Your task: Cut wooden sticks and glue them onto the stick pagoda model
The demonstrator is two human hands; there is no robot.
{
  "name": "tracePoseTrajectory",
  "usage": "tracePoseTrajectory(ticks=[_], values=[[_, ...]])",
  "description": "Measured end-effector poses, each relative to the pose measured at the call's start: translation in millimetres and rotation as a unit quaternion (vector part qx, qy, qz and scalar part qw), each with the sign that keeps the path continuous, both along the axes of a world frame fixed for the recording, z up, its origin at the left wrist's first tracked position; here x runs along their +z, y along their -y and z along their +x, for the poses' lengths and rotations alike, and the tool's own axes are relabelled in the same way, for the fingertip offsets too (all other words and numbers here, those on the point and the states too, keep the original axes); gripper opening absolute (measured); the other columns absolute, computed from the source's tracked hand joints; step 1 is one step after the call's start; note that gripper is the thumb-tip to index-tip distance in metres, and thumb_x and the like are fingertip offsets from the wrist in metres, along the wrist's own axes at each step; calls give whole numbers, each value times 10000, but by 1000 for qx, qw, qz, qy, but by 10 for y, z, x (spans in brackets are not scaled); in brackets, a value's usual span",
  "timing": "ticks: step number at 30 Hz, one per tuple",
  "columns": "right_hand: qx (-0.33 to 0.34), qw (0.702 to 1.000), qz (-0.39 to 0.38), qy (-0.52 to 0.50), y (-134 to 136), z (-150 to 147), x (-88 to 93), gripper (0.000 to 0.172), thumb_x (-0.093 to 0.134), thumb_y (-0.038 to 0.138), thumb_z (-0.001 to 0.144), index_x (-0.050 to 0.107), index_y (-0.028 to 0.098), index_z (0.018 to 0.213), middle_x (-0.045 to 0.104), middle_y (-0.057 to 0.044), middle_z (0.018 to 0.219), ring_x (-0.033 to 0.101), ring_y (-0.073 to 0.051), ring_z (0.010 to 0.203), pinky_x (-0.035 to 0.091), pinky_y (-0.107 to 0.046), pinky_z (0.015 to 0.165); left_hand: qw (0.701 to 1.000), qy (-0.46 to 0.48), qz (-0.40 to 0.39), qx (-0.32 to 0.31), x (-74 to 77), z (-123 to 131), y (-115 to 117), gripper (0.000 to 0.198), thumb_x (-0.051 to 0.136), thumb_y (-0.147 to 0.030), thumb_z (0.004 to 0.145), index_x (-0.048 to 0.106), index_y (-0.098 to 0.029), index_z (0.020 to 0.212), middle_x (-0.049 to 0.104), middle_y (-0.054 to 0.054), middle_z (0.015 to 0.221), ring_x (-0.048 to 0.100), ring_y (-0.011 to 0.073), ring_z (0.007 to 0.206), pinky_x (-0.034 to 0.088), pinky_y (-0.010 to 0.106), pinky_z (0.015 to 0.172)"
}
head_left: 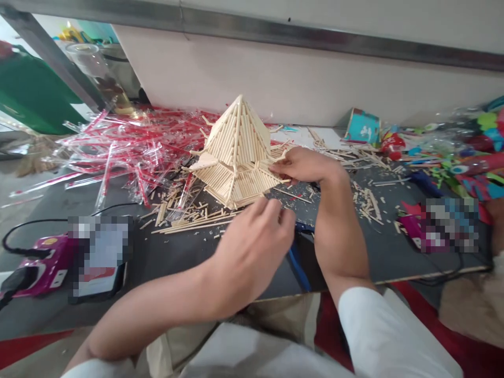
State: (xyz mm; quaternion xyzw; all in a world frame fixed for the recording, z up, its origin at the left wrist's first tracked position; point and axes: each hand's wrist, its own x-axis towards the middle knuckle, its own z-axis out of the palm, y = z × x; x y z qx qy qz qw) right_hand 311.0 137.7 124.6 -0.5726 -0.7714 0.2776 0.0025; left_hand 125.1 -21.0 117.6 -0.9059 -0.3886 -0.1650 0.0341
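My right hand (pixel 303 165) pinches the stick roof (pixel 236 152) by its eave; my left hand (pixel 252 252) curls nearly closed just short of it, and on what I cannot tell. Too hard a squeeze could crack sticks loose.

1. Flat device (pixel 100 257), L side: face pixelated, unreadable.
2. Item (pixel 452 223), R side: pixelated, type unclear.
3. Pink device (pixel 35 268): cut by L edge.
4. Left hand (pixel 252 252): fingertips behind knuckles; contents not visible.
5. Blue tool (pixel 297 265): mostly under forearms.
6. Stick model (pixel 236 152): R eave covered by right hand (pixel 305 165).
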Motion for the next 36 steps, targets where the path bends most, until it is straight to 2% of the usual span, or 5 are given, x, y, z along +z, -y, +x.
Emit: tracePoseTrajectory(ticks=[4,8,13,21,36], values=[[-7,998,-48,-39,-77,128,-51,409,680,524,938,670,197,694,737,-81,746,671,-182,660,540,-327,660,996,-53,61,41,-417,315,-18,250,542,-111,997,680,-27,1188,676,241,1336,676,331,1251,582,413,1033],[-51,985,97,-133,74,295,85,391,706,583,922,752,201,854,762,-82,816,680,-193,678,550,-348,651,988,-59,94,106,-569,328,-113,389,455,-87,1024,597,50,1359,535,332,1519,544,398,1445,504,474,1176],[-21,936,220,-274,359,271,281,354,700,599,943,762,250,928,750,-52,822,666,-188,702,552,-348,676,992,-60,45,105,-585,317,-233,415,423,-63,1022,598,34,1386,516,318,1547,547,370,1452,513,477,1178],[-13,971,155,-181,385,144,325,311,727,603,906,738,297,960,773,-51,895,711,-248,803,575,-382,765,993,-56,33,95,-573,313,-265,380,454,-46,1001,662,22,1310,528,319,1532,579,381,1417,540,489,1147],[8,972,149,-180,377,91,312,243,641,493,981,667,251,966,731,-54,851,660,-176,758,515,-305,727,995,-65,17,78,-525,268,-280,399,444,-11,974,678,35,1293,519,323,1538,572,397,1412,558,503,1113]])
